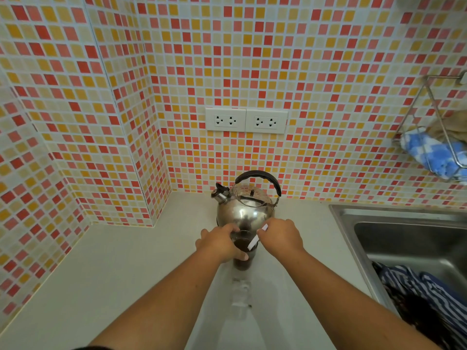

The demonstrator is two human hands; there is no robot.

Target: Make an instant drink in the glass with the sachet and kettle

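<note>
Glass (242,248) largely hidden by left hand (220,242), white strip's (257,237) lower end lost in dark drink, sink (394,223) and striped cloth (419,291) cut by right edge, wire rack (429,117) likewise.

Two bare forearms and hands (219,245), no sleeves, rings, watch or bands in view.

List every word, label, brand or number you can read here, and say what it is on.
None can be read.
White sachet in the right hand: no print shows.
Steel kettle: only reflections, no brand.
Wall sockets: no markings legible.
Glass in the left hand: no label shows.
</note>
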